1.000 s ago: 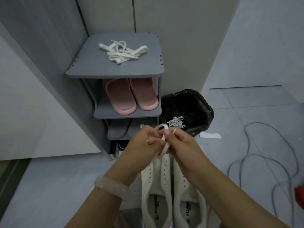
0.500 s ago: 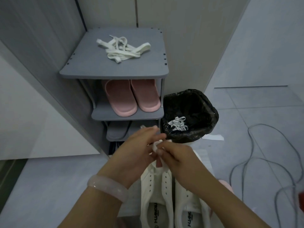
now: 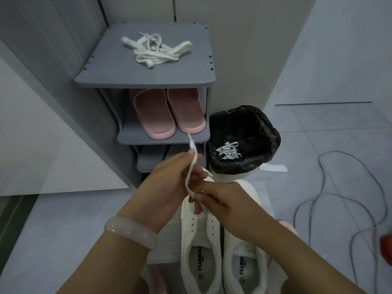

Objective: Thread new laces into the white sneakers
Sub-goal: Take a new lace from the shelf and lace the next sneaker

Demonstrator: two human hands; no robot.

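Both hands' grip: flat white lace

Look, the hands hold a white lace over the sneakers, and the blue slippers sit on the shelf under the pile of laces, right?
Almost. The slippers are pink, not blue; the head view shows it. The rest holds: both hands, left hand and right hand, hold a white lace over the sneakers, and the slippers sit on the shelf under the pile of laces.

A home entryway: grey shoe rack with pink slippers, lined bin beside it.
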